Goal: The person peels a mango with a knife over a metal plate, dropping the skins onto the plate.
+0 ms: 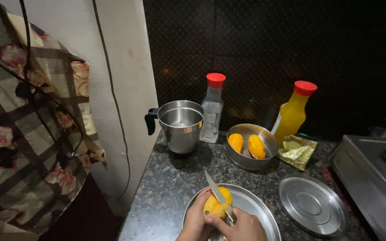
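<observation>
My left hand (196,221) cups a yellow mango (215,204) over a round steel plate (258,209) at the bottom of the view. My right hand (242,225) grips a knife (216,194) whose blade lies across the mango's top, tip pointing up and to the left. A steel bowl (251,161) behind the plate holds two more yellow mangoes (246,145).
On the dark granite counter stand a steel jug with a black handle (180,126), a clear bottle with a red cap (212,109), a yellow bottle with a red cap (293,111), a gold foil packet (297,151) and a flat steel lid (311,204). A steel stove (374,174) is at right. Patterned cloth (32,125) hangs at left.
</observation>
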